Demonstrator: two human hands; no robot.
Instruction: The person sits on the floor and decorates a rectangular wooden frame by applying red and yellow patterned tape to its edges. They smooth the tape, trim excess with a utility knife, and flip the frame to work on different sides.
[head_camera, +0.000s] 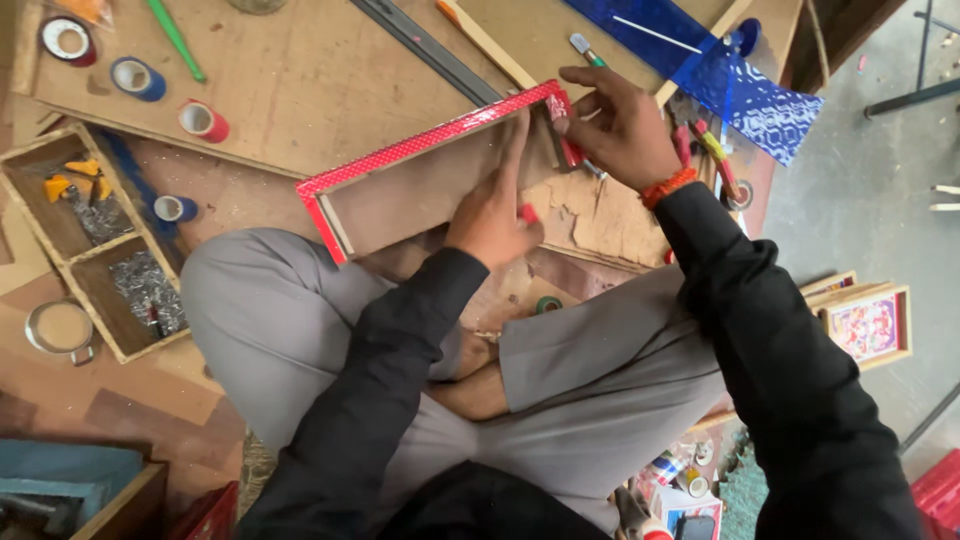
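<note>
Here, a shallow wooden frame (430, 180) lies on a plywood board (300, 90) just beyond the seated person's knees, its outer edges wrapped in shiny red dotted tape. Its long axis runs slantwise, from the near-left corner up to the far-right corner, with the open side facing the person.

The left hand (492, 215) rests inside the frame, index finger stretched up against the far-right end, the other fingers loosely curled on the wood; it grips nothing. The right hand (620, 125) reaches in from the right, and its fingers pinch the red tape (562, 125) at the frame's far-right corner.

To the left stand a compartmented wooden tray (95, 240) with metal bits and several tape rolls (203, 120) in red and blue. Far right, a blue patterned sheet (740, 90) lies across the board. Beyond it is grey floor, with a small framed picture (868, 325) at the right edge. The person sits cross-legged in grey trousers and black sleeves.
</note>
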